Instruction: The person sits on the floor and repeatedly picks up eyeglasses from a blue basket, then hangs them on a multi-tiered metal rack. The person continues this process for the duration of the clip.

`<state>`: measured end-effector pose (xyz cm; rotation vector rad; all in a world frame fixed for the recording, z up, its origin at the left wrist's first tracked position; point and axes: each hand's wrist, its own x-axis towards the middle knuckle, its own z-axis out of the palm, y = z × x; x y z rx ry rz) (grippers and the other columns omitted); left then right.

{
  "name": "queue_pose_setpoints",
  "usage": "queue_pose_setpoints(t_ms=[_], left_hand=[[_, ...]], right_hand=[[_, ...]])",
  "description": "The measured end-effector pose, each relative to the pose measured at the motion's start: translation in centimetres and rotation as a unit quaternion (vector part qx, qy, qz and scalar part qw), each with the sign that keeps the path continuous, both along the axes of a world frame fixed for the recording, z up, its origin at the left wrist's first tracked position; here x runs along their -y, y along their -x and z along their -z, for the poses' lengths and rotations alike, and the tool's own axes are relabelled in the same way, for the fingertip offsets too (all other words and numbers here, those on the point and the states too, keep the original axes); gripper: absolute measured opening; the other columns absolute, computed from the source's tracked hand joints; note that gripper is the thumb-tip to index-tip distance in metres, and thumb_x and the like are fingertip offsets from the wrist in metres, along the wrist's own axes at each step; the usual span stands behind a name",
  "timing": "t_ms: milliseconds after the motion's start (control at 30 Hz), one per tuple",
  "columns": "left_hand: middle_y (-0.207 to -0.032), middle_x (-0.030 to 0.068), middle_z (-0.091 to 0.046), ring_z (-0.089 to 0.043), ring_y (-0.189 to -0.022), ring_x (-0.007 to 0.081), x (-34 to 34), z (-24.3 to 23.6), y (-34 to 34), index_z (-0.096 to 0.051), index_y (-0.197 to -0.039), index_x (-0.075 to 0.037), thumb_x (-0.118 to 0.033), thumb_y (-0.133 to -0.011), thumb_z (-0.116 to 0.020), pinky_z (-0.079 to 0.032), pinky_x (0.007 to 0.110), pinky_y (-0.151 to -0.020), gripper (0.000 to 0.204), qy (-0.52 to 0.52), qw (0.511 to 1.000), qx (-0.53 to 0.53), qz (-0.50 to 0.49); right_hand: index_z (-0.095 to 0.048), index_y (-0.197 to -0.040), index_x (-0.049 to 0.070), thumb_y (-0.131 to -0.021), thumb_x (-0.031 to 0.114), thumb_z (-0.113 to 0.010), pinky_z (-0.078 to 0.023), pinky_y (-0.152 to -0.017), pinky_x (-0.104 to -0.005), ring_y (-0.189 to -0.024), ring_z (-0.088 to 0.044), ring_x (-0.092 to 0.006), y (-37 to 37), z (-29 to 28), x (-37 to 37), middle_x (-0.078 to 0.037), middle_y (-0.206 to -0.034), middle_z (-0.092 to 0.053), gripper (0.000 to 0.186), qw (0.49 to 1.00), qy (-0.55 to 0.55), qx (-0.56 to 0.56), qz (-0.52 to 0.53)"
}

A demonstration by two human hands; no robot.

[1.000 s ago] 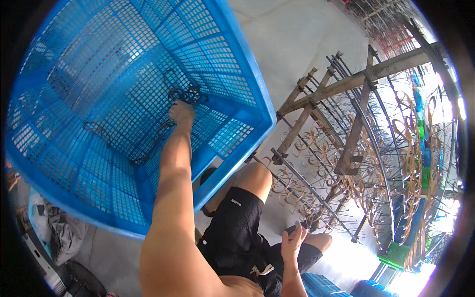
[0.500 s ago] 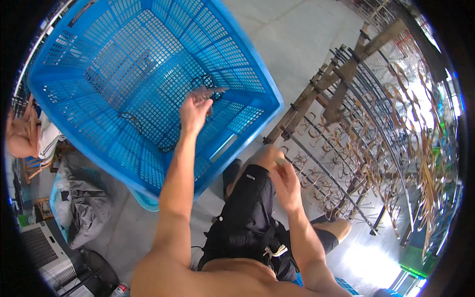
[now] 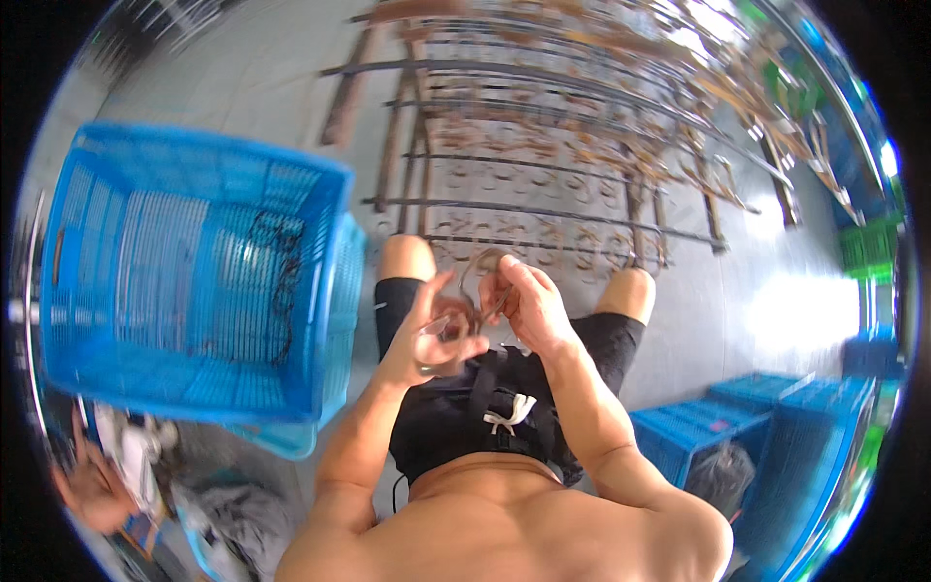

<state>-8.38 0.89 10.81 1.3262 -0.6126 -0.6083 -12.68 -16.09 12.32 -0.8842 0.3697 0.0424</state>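
In front of my lap, my left hand (image 3: pixel 417 339) and my right hand (image 3: pixel 531 303) are close together. My right fingers pinch a thin brown curved strip (image 3: pixel 485 260), which arches toward my left hand. Thumb and fingers of my left hand curl around a brownish, partly see-through bundle (image 3: pixel 456 318), smeared by motion. I cannot make out exactly what kind of pieces these are. Beyond my knees stands a rack (image 3: pixel 543 209) of dark bars, hung with many similar brown curved pieces.
A large blue plastic basket (image 3: pixel 335 262) on the left holds some thin dark pieces (image 3: pixel 276 262), with a light blue one under it. Blue crates (image 3: pixel 693 427) stand at the lower right, a dark plastic bag (image 3: pixel 720 475) by them. A person's hand (image 3: pixel 102 485) shows at the lower left.
My view has swung to the right, toward the rack. My left hand has left the basket with the brownish material and come beside my right hand over my lap.
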Motion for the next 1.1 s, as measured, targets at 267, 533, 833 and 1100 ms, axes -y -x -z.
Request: queue_pose_setpoints(t_ms=[267,533,833,1100], left_hand=[[-0.075,0.0047,-0.062,-0.058,-0.069,0.0115,9.2,1.4,5.2,-0.062,-0.083,0.001,-0.011,-0.078,-0.069,-0.047,0.023,-0.064,0.014,-0.161,0.982,-0.040,-0.093],[-0.105,0.0080,-0.059,-0.054,-0.097,0.0147,16.5,1.3,6.4,-0.052,-0.112,-0.001,-0.022,-0.095,-0.045,-0.046,0.027,-0.084,0.028,-0.012,0.929,-0.313,0.199],[-0.086,0.0120,-0.055,-0.058,-0.079,0.0209,18.4,1.7,6.4,-0.034,-0.115,-0.006,-0.013,-0.097,-0.036,-0.050,0.035,-0.077,0.019,-0.025,0.978,-0.127,0.166],[-0.083,-0.0012,-0.045,-0.037,-0.068,0.0055,16.0,2.4,6.2,-0.047,-0.114,-0.001,-0.006,-0.088,-0.042,-0.033,0.019,-0.063,0.027,-0.205,0.952,-0.086,0.212]], right_hand=[[-0.054,-0.097,-0.001,-0.095,0.039,-0.043,-0.041,-0.061,-0.0258,-0.068,-0.047,-0.0112,8.1,1.3,5.8,-0.004,-0.075,-0.050,0.041,0.971,0.211,-0.101,0.046],[-0.058,-0.100,-0.001,-0.092,0.009,-0.050,-0.042,-0.059,-0.0236,-0.068,-0.052,-0.0115,12.0,3.0,9.1,-0.004,-0.074,-0.052,0.015,0.879,0.349,-0.049,0.320],[-0.060,-0.092,0.001,-0.091,0.017,-0.052,-0.026,-0.035,-0.0211,-0.038,-0.037,-0.0064,12.9,4.5,29.2,0.001,-0.054,-0.044,0.018,0.723,0.142,0.058,0.674],[-0.059,-0.090,0.002,-0.091,0.014,-0.051,-0.028,-0.035,-0.0232,-0.040,-0.040,-0.0086,9.8,5.2,33.3,0.000,-0.055,-0.046,0.015,0.802,0.101,0.030,0.589]])
